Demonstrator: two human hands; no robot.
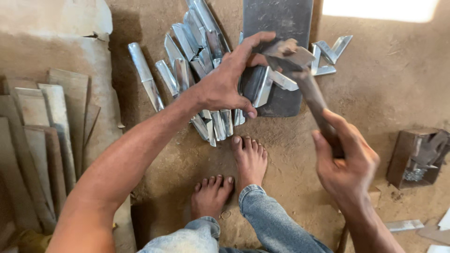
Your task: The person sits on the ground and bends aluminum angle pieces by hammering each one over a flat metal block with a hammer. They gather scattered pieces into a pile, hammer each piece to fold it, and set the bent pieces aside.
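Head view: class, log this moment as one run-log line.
left hand: holds bent metal piece on dark steel plate | right hand: grips hammer over it | pile of metal pieces: behind

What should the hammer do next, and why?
Probably come down a little onto the bent metal piece. The left hand holds that piece on the dark flat block, and the right hand has the hammer head just above it, so a short tap looks due.

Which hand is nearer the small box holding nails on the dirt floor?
Right. The right hand, gripping the hammer handle, is just left of the box; the left hand is far off, on the metal pieces.
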